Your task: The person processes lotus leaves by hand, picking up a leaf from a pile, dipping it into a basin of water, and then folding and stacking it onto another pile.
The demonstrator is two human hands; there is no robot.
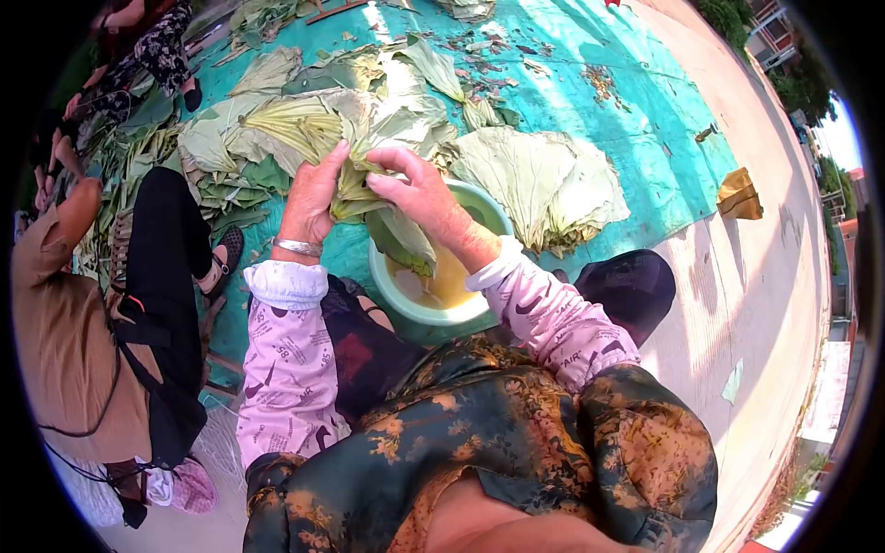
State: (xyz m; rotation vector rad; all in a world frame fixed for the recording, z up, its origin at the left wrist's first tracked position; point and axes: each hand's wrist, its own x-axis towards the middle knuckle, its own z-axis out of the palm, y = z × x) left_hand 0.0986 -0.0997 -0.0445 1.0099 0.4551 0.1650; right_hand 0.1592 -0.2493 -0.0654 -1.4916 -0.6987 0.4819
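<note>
Between my hands is a bunch of large, pale green dried leaves with fan-like veins, probably lotus leaves. My left hand is closed on its left side, thumb pointing up. From the right, my right hand pinches the same bunch with thumb and fingers. A folded leaf end hangs down over a pale green basin with cloudy yellowish liquid in it. Beyond my hands, more leaves spread out, and a stacked fan of leaves lies to the right of the basin.
A teal tarp covers the ground, with leaf scraps scattered on it. To my left sits a person in a brown top, near a heap of leaves. A brown bag-like piece lies at the tarp's right edge, beside concrete.
</note>
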